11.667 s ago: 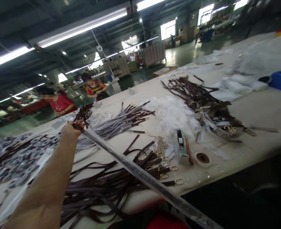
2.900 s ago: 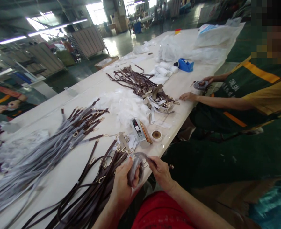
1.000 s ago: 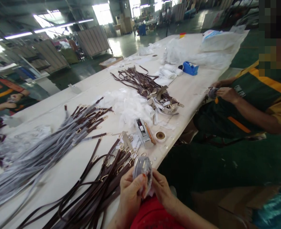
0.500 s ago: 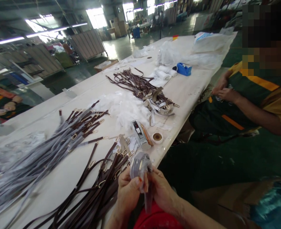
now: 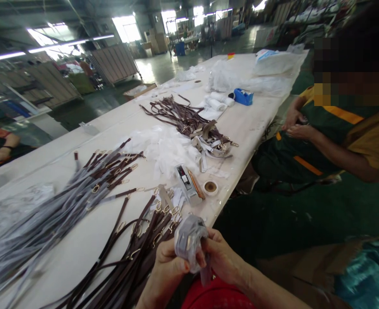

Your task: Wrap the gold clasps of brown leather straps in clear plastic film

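A coiled strap in clear plastic wrap (image 5: 189, 242) is held between both hands near the table's front edge. My left hand (image 5: 170, 264) grips its left side, the thumb pressed at the bottom. From the right, my right hand (image 5: 223, 257) closes on the coil, and a loose wrapped end hangs below it. Dark brown straps with gold clasps (image 5: 134, 253) lie just left of my hands. Farther left is a bundle of plastic-sleeved straps (image 5: 70, 206).
Beyond the hands on the table (image 5: 250, 124) are a grey device (image 5: 188, 184), a tape roll (image 5: 210, 187), white plastic sleeves (image 5: 163, 148), another strap pile (image 5: 176, 111) and a blue tape dispenser (image 5: 243, 96). A person (image 5: 325, 137) sits at right, another at far left.
The wrapped coil has turned a little and shows more of its round side, with both hands still on it. The view has shifted slightly. At right, the person's hands have moved slightly.
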Action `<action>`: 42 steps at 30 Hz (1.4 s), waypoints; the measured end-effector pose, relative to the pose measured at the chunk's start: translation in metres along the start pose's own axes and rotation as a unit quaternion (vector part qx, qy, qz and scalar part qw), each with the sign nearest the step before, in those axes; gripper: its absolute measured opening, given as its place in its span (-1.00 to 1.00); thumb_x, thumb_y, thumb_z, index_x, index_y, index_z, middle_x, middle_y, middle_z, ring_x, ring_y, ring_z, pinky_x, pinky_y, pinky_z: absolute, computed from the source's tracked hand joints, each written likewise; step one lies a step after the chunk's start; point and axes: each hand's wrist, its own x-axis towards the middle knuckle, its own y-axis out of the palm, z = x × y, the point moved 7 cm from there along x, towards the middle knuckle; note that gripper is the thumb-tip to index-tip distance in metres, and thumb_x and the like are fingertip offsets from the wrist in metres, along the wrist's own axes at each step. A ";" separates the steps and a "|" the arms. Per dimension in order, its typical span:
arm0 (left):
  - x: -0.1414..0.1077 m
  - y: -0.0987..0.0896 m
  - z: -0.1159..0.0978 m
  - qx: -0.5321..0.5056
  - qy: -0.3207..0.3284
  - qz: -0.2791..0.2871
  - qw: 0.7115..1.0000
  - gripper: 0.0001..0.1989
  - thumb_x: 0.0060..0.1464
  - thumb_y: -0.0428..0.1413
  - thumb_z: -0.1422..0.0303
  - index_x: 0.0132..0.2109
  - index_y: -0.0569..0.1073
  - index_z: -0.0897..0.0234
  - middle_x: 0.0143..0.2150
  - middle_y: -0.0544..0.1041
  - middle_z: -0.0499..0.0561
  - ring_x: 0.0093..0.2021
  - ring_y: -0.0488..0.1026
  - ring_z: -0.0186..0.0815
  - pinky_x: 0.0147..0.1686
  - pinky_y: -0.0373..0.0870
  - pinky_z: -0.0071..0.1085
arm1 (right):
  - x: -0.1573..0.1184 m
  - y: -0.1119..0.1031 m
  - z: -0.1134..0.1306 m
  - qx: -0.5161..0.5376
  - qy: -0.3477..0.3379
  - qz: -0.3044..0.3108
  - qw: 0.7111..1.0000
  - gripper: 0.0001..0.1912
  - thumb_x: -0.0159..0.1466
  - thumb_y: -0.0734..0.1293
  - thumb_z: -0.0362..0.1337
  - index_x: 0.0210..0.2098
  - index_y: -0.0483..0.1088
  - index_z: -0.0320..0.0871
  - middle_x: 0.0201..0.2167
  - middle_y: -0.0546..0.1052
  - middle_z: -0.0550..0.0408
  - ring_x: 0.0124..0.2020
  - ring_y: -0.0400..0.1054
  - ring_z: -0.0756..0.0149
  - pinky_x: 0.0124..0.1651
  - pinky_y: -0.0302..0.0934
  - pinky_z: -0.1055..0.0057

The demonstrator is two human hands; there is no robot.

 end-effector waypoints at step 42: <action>-0.021 -0.068 0.006 0.150 -0.005 -0.228 0.962 -0.69 -0.04 0.21 0.26 -0.13 0.47 0.29 -0.28 0.56 -0.01 -0.30 0.45 -0.26 -0.32 0.35 -0.46 | 0.026 -0.013 -0.015 -0.426 -0.061 0.000 0.903 -0.84 0.14 0.24 -0.23 -0.29 0.29 -0.14 -0.47 0.34 0.22 -0.45 0.20 0.39 -0.35 0.17 0.44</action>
